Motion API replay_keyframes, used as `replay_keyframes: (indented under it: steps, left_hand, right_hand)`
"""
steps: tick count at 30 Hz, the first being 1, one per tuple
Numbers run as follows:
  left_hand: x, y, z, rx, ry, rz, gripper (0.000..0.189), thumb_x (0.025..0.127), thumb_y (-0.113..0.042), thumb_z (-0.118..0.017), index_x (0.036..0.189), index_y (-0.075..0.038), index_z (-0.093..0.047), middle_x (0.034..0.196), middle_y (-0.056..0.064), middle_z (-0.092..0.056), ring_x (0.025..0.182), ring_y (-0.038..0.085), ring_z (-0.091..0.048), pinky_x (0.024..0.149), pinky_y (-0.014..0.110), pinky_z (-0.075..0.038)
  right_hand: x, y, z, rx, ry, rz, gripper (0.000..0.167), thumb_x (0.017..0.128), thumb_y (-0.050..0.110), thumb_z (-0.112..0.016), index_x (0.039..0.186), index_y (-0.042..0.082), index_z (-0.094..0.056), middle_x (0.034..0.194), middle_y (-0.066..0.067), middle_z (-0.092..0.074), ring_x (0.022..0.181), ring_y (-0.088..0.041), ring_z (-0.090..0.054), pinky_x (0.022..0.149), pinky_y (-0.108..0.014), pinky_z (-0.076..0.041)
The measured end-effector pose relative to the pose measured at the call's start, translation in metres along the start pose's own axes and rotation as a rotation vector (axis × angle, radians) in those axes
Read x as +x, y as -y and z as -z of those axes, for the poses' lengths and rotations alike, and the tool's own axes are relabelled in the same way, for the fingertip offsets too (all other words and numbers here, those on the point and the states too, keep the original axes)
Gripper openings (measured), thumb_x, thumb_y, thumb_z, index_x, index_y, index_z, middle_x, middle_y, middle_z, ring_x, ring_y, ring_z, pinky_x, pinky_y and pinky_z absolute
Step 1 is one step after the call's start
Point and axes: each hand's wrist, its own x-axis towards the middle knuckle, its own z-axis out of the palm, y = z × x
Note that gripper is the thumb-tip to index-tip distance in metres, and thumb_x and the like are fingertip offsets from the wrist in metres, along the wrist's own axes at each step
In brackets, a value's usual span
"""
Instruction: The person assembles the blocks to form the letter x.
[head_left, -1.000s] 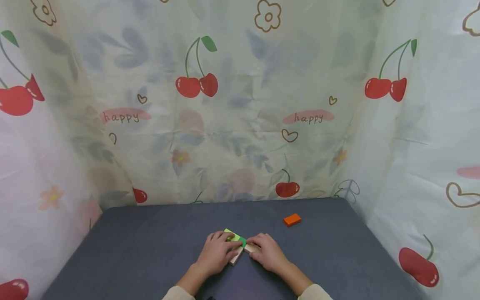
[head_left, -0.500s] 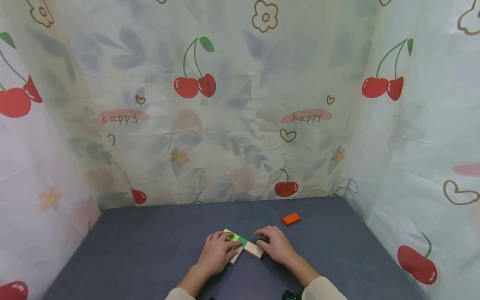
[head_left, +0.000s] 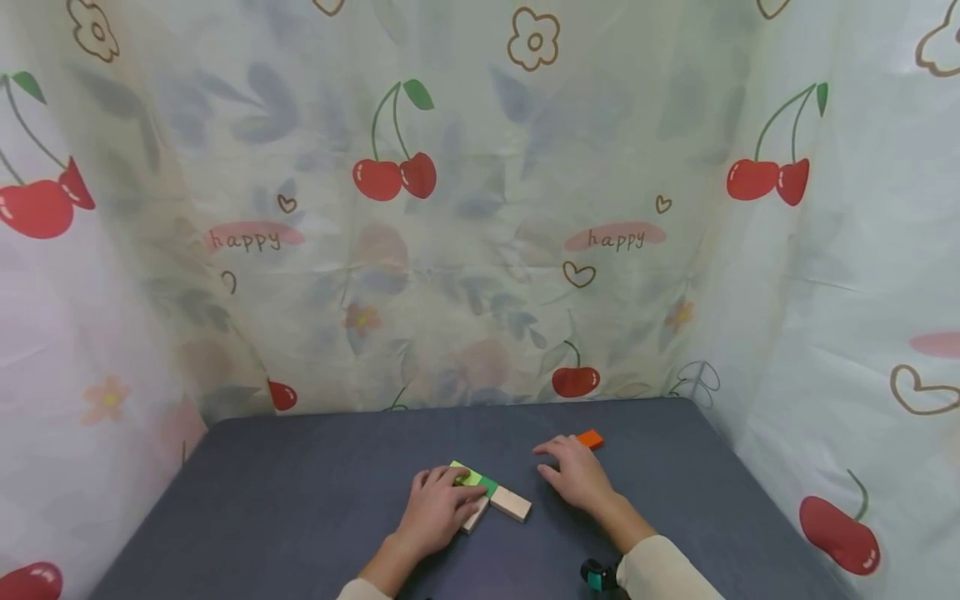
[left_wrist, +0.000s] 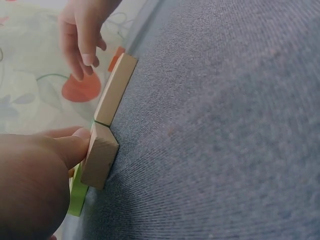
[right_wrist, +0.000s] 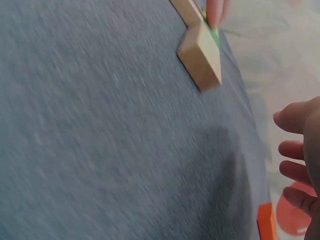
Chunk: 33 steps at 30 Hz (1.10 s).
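My left hand (head_left: 438, 510) rests on a small group of blocks, its fingers spread over the lime block (head_left: 471, 477) and the green block (head_left: 489, 485). Its thumb touches a plain wooden block (left_wrist: 101, 152), partly hidden under the hand in the head view. A second plain wooden block (head_left: 512, 504) runs off to the right from the green one, forming an angle with the first. Over the table to the right, my right hand (head_left: 579, 477) holds nothing; its fingers are apart and loosely bent. Just beyond it lies an orange block (head_left: 592, 439), partly covered by the hand in the head view.
The dark grey table (head_left: 300, 483) ends at a patterned curtain (head_left: 480, 317) with cherries, which also hangs along both sides. A small black device (head_left: 597, 575) sits at my right wrist beside the pale sleeve (head_left: 663, 571).
My right hand has let go of the right-hand wooden block and moved right and away from me, toward the orange block. My left hand stays on the blocks.
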Motion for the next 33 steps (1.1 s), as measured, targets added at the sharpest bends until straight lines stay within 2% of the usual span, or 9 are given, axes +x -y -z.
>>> replay_keyframes:
  steps: [5, 12, 21, 27, 33]
  left_hand:
    - [-0.002, 0.001, 0.000, -0.009, 0.002, 0.009, 0.031, 0.096, -0.041, -0.059, 0.125, -0.038, -0.066, 0.131, 0.000, -0.055, 0.123, 0.028, -0.046, 0.098, 0.065, -0.027]
    - [-0.004, 0.002, 0.003, 0.011, 0.001, 0.016, 0.031, 0.095, -0.041, -0.060, 0.125, -0.039, -0.067, 0.131, 0.000, -0.056, 0.122, 0.028, -0.047, 0.096, 0.064, -0.029]
    - [-0.002, 0.003, 0.002, 0.015, 0.014, 0.013, 0.031, 0.096, -0.041, -0.058, 0.125, -0.039, -0.066, 0.131, -0.002, -0.055, 0.123, 0.027, -0.046, 0.095, 0.062, -0.030]
    - [-0.001, 0.001, 0.001, 0.004, 0.017, 0.019, 0.031, 0.096, -0.040, -0.059, 0.126, -0.038, -0.066, 0.132, -0.001, -0.055, 0.123, 0.027, -0.046, 0.095, 0.060, -0.032]
    - [0.000, 0.000, 0.000, 0.021, 0.013, 0.012, 0.031, 0.096, -0.041, -0.058, 0.126, -0.039, -0.066, 0.132, -0.002, -0.055, 0.124, 0.027, -0.046, 0.094, 0.058, -0.034]
  right_hand:
    - [0.002, -0.013, 0.002, -0.035, -0.043, 0.013, 0.021, 0.084, 0.016, -0.077, 0.105, 0.015, -0.074, 0.101, 0.000, -0.066, 0.096, -0.023, -0.057, 0.090, -0.047, -0.044]
    - [0.003, -0.027, -0.004, -0.084, -0.095, 0.031, 0.021, 0.082, 0.016, -0.077, 0.102, 0.016, -0.074, 0.105, -0.003, -0.066, 0.103, -0.027, -0.057, 0.088, -0.050, -0.042]
    - [0.008, -0.037, -0.001, -0.129, -0.048, 0.014, 0.024, 0.083, 0.017, -0.076, 0.107, 0.015, -0.073, 0.117, -0.007, -0.064, 0.113, -0.031, -0.053, 0.092, -0.054, -0.040]
    - [0.010, -0.048, 0.003, -0.156, 0.004, -0.011, 0.035, 0.083, 0.022, -0.077, 0.116, 0.016, -0.071, 0.127, -0.009, -0.061, 0.124, -0.036, -0.045, 0.101, -0.060, -0.030]
    - [0.010, -0.058, 0.007, -0.149, 0.082, -0.054, 0.046, 0.083, 0.024, -0.077, 0.127, 0.015, -0.066, 0.137, -0.013, -0.054, 0.130, -0.041, -0.038, 0.102, -0.065, -0.023]
